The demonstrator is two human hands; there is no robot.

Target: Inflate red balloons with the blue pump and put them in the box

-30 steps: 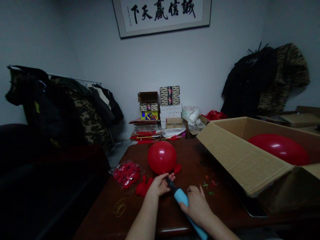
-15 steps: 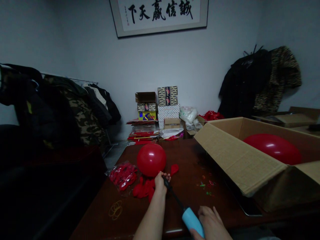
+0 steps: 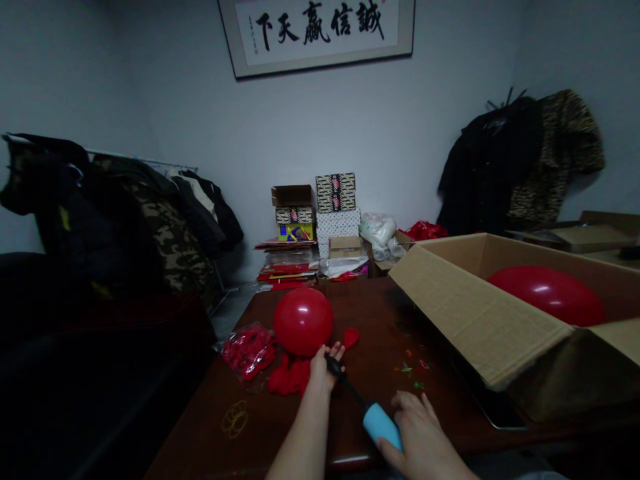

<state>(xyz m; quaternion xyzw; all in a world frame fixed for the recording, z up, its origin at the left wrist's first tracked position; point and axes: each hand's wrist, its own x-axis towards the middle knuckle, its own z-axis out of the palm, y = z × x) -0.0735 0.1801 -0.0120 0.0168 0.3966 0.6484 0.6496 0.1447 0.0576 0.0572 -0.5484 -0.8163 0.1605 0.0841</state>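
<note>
A round, inflated red balloon (image 3: pixel 303 321) stands over the table just beyond my left hand (image 3: pixel 327 365). That hand is closed round the balloon's neck at the black nozzle end of a hand pump (image 3: pixel 382 427), some of its fingers sticking out. Nearer to me, my right hand (image 3: pixel 419 432) grips the pump's light blue barrel, thumb on the near side; its hold is partly hidden. Limp red balloons (image 3: pixel 287 377) lie beneath the inflated one, beside a clear bag of red balloons (image 3: pixel 250 350). One loose red balloon (image 3: pixel 351 337) rests right of my left hand.
An open cardboard box (image 3: pixel 480 313) on the right contains a large red balloon (image 3: pixel 545 293). Yellowish rubber bands (image 3: pixel 235 419) lie at front left, small coloured bands (image 3: pixel 415 370) right of centre. A dark flat device (image 3: pixel 500 413) lies by the box. Stacked boxes (image 3: pixel 337 227) stand behind the table (image 3: pixel 380 307).
My right hand and the pump's blue barrel have shifted slightly up and left. My left hand stays at the balloon's neck. The balloon looks almost the same size.
</note>
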